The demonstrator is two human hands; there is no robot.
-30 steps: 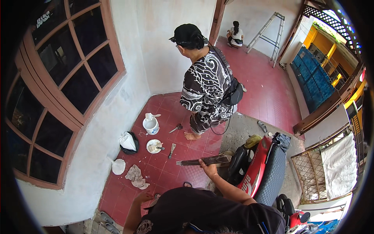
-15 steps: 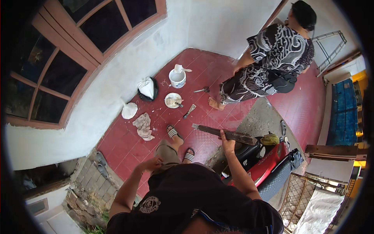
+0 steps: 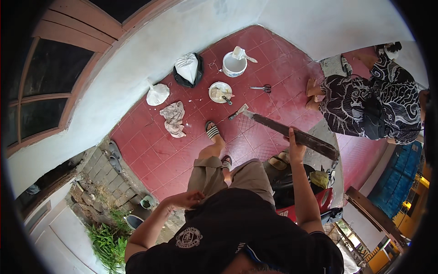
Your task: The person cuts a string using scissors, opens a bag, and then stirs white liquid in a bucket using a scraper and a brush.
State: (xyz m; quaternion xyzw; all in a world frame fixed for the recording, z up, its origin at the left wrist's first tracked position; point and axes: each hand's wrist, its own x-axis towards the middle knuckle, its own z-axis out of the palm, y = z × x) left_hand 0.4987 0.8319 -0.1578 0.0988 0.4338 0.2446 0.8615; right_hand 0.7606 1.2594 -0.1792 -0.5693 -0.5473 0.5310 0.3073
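Note:
My right hand (image 3: 296, 147) is closed around a long, narrow, dark wooden board (image 3: 315, 142), gripping it past the middle. The board slants over the floor, its pale, worn end pointing away to the left. Near my waist, my left hand (image 3: 185, 200) hangs with fingers loosely bent and nothing visible in it. Beyond the board's pale end lies a putty knife (image 3: 238, 112) on the red tiles. Farther off are a shallow tub (image 3: 221, 87) with white paste and a tool in it, scissors (image 3: 261, 87), and a white bucket (image 3: 234, 68) with a brush (image 3: 244, 54) across its rim.
Along the left wall lie a white bag in black plastic (image 3: 188, 68), a small white bag (image 3: 157, 94) and a crumpled cloth (image 3: 173, 119). A person in patterned clothes (image 3: 360, 105) stands at right. A red motorcycle (image 3: 323, 199) is beside my right arm.
My right hand and the board have moved right in view. The other person has shifted farther right and bends over. My view has tilted, bringing plants into sight at lower left.

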